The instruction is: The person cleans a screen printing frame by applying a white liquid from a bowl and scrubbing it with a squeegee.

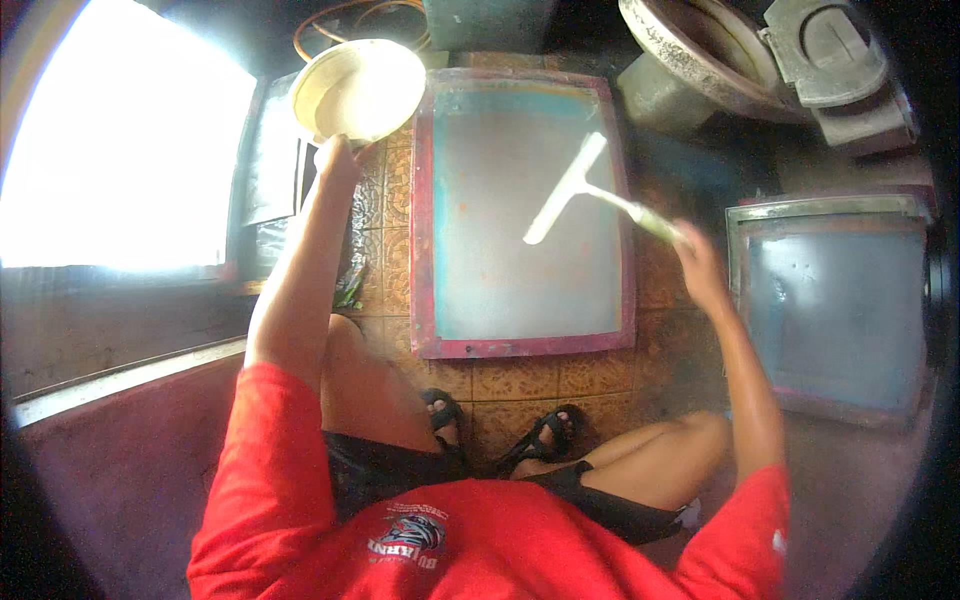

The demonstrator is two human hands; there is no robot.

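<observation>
From my end, right hand fingers are wrapped round the pale-green handle of a white T-shaped squeegee; left hand is gripping the near rim of a round pale-yellow basin. The squeegee's over a rectangular grey panel in a pinkish-red frame, lying on brown patterned tiles. Can't tell if the blade's touching. Looks like the wiping step to me; next move probably wants the blade flat, pressure even.

left hand outstretched, apparently curled
</observation>
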